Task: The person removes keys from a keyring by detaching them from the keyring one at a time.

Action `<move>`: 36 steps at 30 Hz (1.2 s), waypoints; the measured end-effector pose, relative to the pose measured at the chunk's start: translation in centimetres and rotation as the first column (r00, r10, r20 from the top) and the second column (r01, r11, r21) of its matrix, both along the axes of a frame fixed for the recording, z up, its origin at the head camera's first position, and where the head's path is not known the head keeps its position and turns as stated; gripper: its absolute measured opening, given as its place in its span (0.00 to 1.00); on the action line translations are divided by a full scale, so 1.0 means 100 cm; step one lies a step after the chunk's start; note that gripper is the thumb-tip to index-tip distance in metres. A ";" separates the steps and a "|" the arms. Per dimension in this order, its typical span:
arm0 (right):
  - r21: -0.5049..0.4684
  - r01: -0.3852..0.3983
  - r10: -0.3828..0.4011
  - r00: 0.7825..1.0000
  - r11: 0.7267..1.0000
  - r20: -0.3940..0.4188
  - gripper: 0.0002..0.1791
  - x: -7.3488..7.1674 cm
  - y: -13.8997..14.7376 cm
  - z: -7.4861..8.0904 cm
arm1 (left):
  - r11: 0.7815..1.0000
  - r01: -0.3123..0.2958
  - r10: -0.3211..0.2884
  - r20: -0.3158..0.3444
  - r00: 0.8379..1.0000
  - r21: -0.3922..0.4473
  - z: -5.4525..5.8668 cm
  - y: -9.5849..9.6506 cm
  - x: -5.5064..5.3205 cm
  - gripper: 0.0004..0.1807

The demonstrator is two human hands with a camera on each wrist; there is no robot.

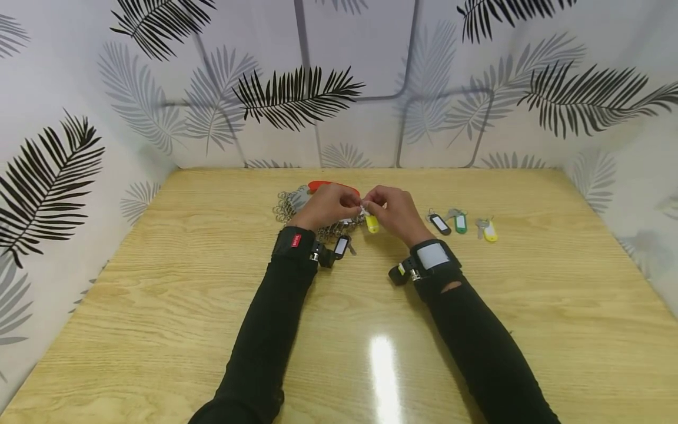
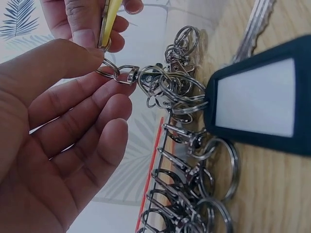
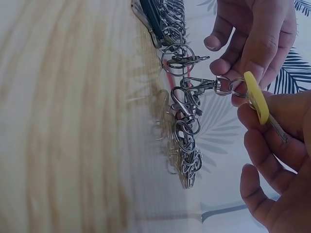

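My left hand (image 1: 325, 207) pinches a small metal split ring (image 2: 108, 69) between thumb and forefinger, its other fingers loosely bent. The ring joins a swivel snap hook (image 3: 206, 85) among the heap of metal clasps. Against it, my right hand (image 1: 396, 215) pinches a yellow key tag (image 3: 257, 98) by its ring end. A silver key (image 3: 278, 128) hangs with that tag. Fingertips partly cover where the two rings meet, so I cannot tell if they are linked. Below the left hand, a black key tag (image 2: 255, 99) with a white label and a key (image 2: 253, 31) hangs at the clasps.
The heap of clasps and rings (image 1: 285, 206) lies by a red-edged piece (image 1: 318, 185) behind the left hand. Right of the hands lie a black tag (image 1: 439, 224), a green tag (image 1: 461, 223) and a yellow tag (image 1: 490, 232), each with a key. A leaf-patterned curtain (image 1: 360, 135) backs the wooden table (image 1: 175, 306).
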State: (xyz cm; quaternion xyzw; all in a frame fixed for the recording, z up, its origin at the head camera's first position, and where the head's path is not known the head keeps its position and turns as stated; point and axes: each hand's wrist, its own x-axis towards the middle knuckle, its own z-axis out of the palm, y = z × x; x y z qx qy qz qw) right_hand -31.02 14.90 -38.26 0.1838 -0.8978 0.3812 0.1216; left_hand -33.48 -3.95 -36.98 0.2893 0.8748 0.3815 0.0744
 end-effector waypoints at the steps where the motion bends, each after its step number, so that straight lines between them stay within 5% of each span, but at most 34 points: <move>1: -0.001 0.008 -0.008 1.000 1.000 -0.006 0.06 0.000 0.001 0.000 | 1.000 0.007 -0.007 -0.004 1.000 0.004 0.000 0.001 0.000 0.10; 7: 0.009 0.069 -0.069 0.998 0.998 -0.009 0.06 0.002 0.011 0.003 | 0.999 0.040 -0.040 -0.009 0.999 0.016 0.001 0.004 0.001 0.11; 16: 0.021 0.109 -0.111 0.986 0.994 0.127 0.08 0.003 0.041 0.005 | 1.000 0.022 -0.021 0.056 0.998 -0.013 -0.006 0.005 0.004 0.14; 24: 0.053 0.140 -0.149 0.962 0.989 0.230 0.08 0.001 0.065 0.003 | 0.999 0.029 -0.029 0.027 0.999 -0.021 -0.006 -0.002 0.004 0.15; 36: 0.224 0.182 -0.235 0.943 0.957 0.235 0.08 -0.003 0.088 0.009 | 1.000 0.009 -0.010 0.025 1.000 0.025 -0.004 -0.006 0.002 0.15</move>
